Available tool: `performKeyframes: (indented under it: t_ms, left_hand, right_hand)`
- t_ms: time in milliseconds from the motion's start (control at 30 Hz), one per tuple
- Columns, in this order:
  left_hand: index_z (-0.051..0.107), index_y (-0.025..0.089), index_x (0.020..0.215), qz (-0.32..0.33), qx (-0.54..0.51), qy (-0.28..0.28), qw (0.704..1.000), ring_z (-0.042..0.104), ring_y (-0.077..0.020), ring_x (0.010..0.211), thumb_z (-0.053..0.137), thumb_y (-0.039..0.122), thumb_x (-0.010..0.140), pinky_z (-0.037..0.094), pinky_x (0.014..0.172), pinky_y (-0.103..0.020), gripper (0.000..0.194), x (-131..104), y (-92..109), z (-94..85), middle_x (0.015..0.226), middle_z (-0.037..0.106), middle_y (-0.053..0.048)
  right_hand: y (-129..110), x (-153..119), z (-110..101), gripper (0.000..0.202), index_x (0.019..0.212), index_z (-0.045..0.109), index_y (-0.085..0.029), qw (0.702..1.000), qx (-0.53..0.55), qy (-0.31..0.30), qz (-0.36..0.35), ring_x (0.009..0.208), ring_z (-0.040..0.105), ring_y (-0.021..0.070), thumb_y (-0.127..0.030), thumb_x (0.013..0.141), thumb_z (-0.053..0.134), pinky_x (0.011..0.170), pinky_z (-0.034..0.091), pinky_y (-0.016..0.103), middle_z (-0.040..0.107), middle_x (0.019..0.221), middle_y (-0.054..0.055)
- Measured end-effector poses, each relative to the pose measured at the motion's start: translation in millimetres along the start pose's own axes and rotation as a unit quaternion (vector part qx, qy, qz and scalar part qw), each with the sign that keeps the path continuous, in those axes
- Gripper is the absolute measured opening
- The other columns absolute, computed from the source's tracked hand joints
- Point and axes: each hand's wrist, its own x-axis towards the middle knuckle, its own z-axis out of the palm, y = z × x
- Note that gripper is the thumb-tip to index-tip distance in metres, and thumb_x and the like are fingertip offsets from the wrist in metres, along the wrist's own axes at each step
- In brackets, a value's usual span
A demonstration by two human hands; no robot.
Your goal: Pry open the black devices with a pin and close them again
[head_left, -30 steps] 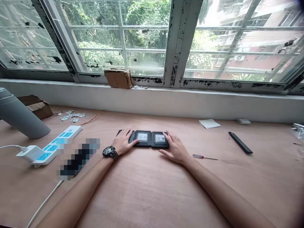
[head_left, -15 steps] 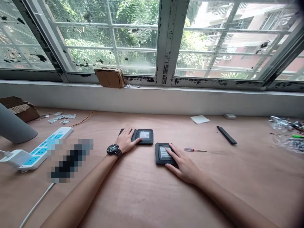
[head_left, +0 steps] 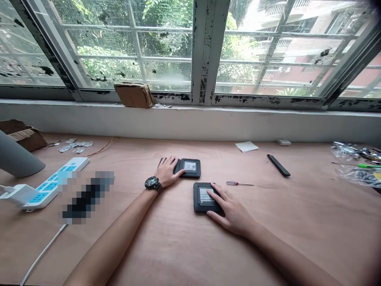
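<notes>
Two black rectangular devices lie side by side near the middle of the table. My left hand [head_left: 167,171], with a watch on its wrist, lies spread over the left one, its thumb reaching onto the labelled right one [head_left: 190,168]. Nearer to me is another black device [head_left: 205,197] with a white label. My right hand [head_left: 230,208] rests on its right side, fingers apart and fingertips on the label. A small screwdriver [head_left: 238,183] lies just beyond my right hand.
On the left are a white power strip [head_left: 56,184], a grey cylindrical object [head_left: 20,157] and an opened cardboard box [head_left: 25,137]. A black bar [head_left: 278,165], white paper [head_left: 246,147] and plastic bags [head_left: 357,174] lie to the right. A window sill [head_left: 184,108] runs behind.
My left hand and the pair of devices have shifted right relative to the table. The device under my right hand has come slightly nearer to me and left. The view has shifted a little.
</notes>
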Motion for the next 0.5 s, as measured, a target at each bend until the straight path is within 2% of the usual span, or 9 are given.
performKeyframes:
  t_ms: [67, 133, 267, 367, 433, 500]
  left_hand:
    - [0.051, 0.017, 0.147, 0.014, -0.004, 0.006, 1.0, 0.039, -0.033, 0.146, 0.047, 0.061, 0.101, 0.02, 0.125, -0.055, 0.064, -4, 8, -6.5, 0.154, 0.048, -0.013]
    - [0.052, 0.021, 0.147, 0.034, -0.021, 0.015, 0.999, 0.04, -0.0314, 0.146, 0.048, 0.055, 0.102, 0.018, 0.126, -0.056, 0.056, -14, 19, -13.8, 0.153, 0.051, -0.01]
    - [0.056, 0.024, 0.144, 0.096, -0.101, 0.001, 0.99, 0.05, -0.0278, 0.138, 0.047, 0.047, 0.105, 0.027, 0.124, -0.053, 0.046, -45, 51, -25.8, 0.144, 0.06, -0.007]
    - [0.047, 0.02, 0.15, 0.098, -0.149, -0.039, 0.983, 0.052, -0.0298, 0.137, 0.057, 0.061, 0.097, 0.031, 0.123, -0.052, 0.068, -67, 76, -29.2, 0.147, 0.057, -0.012]
    - [0.041, 0.018, 0.153, 0.087, -0.171, -0.069, 0.979, 0.048, -0.0339, 0.14, 0.061, 0.071, 0.09, 0.029, 0.123, -0.057, 0.085, -75, 91, -28.1, 0.151, 0.052, -0.016]
    - [0.038, 0.016, 0.155, 0.074, -0.184, -0.095, 0.976, 0.044, -0.0377, 0.143, 0.062, 0.075, 0.086, 0.027, 0.123, -0.061, 0.094, -78, 102, -24.9, 0.152, 0.049, -0.02]
  right_hand:
    - [6, 0, -3, 0.068, 0.157, 0.037, -0.031, 1.0, 0.005, 0.012, -0.005, 0.147, 0.038, 0.0354, -0.053, 0.096, 0.058, 0.117, 0.04, 0.054, 0.034, 0.164, 0.009]
    - [18, 2, -6, 0.061, 0.156, 0.039, -0.031, 0.999, 0.008, 0.052, 0.006, 0.144, 0.042, 0.0332, -0.048, 0.099, 0.053, 0.116, 0.041, 0.052, 0.04, 0.161, 0.009]
    - [58, 8, -11, 0.045, 0.148, 0.049, -0.029, 0.989, -0.032, 0.128, 0.071, 0.132, 0.053, 0.0309, -0.039, 0.105, 0.043, 0.11, 0.045, 0.051, 0.053, 0.148, 0.01]
    - [81, 11, -11, 0.037, 0.132, 0.064, -0.027, 0.986, -0.046, 0.117, 0.107, 0.122, 0.059, 0.0317, -0.041, 0.103, 0.046, 0.103, 0.049, 0.051, 0.062, 0.135, 0.011]
    - [88, 12, -11, 0.031, 0.116, 0.071, -0.027, 0.986, -0.038, 0.112, 0.115, 0.117, 0.061, 0.0303, -0.044, 0.102, 0.049, 0.1, 0.051, 0.05, 0.065, 0.128, 0.009]
    - [89, 14, -12, 0.028, 0.104, 0.074, -0.028, 0.985, -0.034, 0.122, 0.119, 0.113, 0.062, 0.0289, -0.046, 0.101, 0.052, 0.098, 0.051, 0.048, 0.068, 0.123, 0.007]
